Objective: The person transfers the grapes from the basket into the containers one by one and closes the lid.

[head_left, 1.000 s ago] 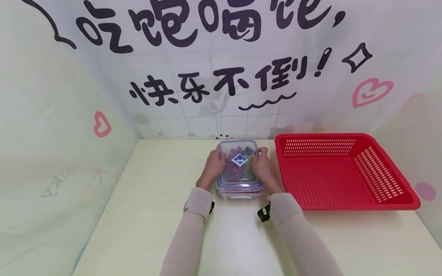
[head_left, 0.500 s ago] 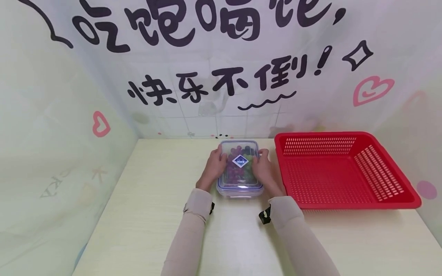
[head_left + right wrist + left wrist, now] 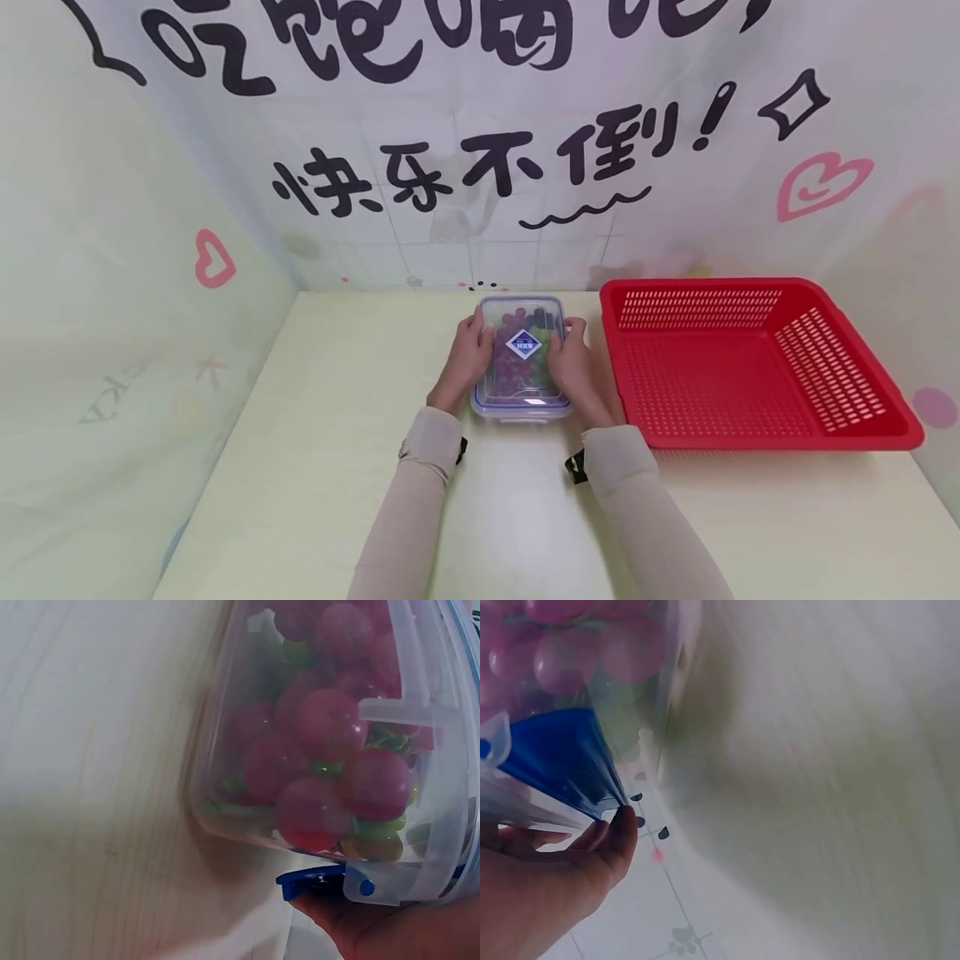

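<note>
A clear plastic box [image 3: 522,360] with a snap-on lid and a blue diamond label sits on the pale table [image 3: 337,433], full of red and green grapes [image 3: 322,727]. My left hand [image 3: 467,354] grips its left side and my right hand [image 3: 570,362] grips its right side, fingers curled over the lid's edges. In the left wrist view my left hand [image 3: 555,885] lies beside a blue latch [image 3: 562,761]. In the right wrist view my right hand [image 3: 405,930] sits under the box [image 3: 247,772] by another blue latch [image 3: 311,881].
A red slotted basket [image 3: 847,433] with nothing in it stands just right of the box, close to my right hand. A printed backdrop [image 3: 480,167] walls the table at the back and left.
Both hands keep their hold on the box, which stays in place. The head view has tilted a little, so everything sits slightly higher in the frame.
</note>
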{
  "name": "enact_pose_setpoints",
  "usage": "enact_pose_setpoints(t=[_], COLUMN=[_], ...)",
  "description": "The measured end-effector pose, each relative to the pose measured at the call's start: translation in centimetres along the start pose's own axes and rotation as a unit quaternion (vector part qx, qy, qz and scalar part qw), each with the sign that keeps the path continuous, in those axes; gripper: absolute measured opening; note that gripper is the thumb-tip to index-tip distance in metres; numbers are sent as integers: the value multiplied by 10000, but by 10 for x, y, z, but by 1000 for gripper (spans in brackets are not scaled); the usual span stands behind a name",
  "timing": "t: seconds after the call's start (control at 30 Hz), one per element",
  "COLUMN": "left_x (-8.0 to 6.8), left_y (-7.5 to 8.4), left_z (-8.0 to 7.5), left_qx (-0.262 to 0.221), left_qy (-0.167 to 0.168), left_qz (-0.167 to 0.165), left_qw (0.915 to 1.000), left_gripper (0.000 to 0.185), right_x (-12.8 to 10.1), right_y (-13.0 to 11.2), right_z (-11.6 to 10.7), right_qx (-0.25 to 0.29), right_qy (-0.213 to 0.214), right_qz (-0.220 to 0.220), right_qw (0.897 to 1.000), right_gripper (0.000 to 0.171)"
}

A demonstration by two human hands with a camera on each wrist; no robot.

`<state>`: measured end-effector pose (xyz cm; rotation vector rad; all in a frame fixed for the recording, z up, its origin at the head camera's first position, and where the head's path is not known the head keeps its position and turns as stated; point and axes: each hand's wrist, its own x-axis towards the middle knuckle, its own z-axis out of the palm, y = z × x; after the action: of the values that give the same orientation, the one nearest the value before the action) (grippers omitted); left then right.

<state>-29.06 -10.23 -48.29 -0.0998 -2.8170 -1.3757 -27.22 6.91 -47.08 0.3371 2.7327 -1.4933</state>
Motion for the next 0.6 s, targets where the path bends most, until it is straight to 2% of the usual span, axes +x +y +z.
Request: enact_pose_setpoints(t=[0.4, 0.6], left_x=[-3, -4], left_y=[2, 3], left_z=[-1, 1], left_qx=[-259, -626], left_qy=[100, -6], left_qz=[-392, -1361], left_qw=[9988, 9887], left_gripper=[62, 84], right_x=[2, 2], right_y=[0, 2], right_z=[3, 3], right_qx=[205, 229], right_qy=[103, -29], right_qz=[123, 565], right_qw=[9997, 9981], right_gripper=[39, 50])
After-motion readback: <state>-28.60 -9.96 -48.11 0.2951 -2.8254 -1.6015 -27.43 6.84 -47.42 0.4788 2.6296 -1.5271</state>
